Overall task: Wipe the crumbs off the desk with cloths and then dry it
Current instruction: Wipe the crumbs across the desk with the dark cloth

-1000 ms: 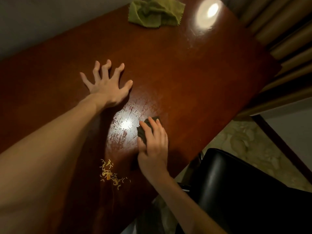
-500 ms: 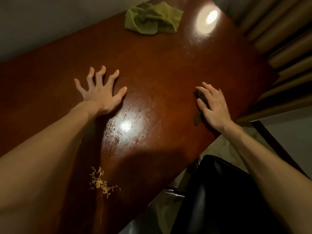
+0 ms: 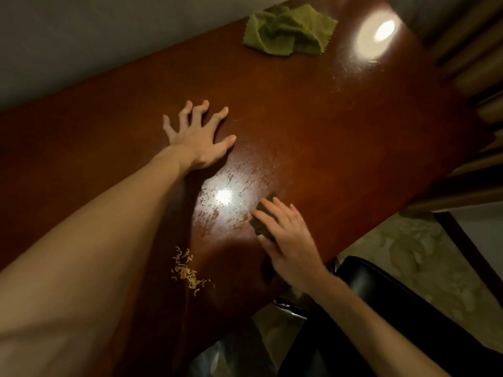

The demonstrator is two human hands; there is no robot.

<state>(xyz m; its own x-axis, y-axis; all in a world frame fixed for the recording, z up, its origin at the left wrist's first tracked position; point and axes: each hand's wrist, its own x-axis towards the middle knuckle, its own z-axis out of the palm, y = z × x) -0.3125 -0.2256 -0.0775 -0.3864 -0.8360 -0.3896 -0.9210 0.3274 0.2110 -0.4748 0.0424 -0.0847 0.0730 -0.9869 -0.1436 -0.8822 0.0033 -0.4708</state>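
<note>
My right hand (image 3: 288, 238) presses a small dark cloth (image 3: 264, 221) flat onto the reddish-brown desk (image 3: 340, 148), near the desk's front edge, fingers straight over the cloth. Wet streaks shine on the wood just left of it. My left hand (image 3: 198, 137) rests with fingers spread on the middle of the desk and holds nothing. A small heap of pale yellow crumbs (image 3: 187, 272) lies near the front edge, between my two forearms. A crumpled green cloth (image 3: 288, 29) sits at the far end of the desk.
A black chair (image 3: 394, 317) stands right below the desk's front edge under my right arm. A grey wall runs along the desk's far left side. Curtains hang at the right, and patterned floor shows beside the chair.
My right hand swept the dark cloth out to the right along the desk, then back left to the wet patch near the front edge. My left hand stayed planted.
</note>
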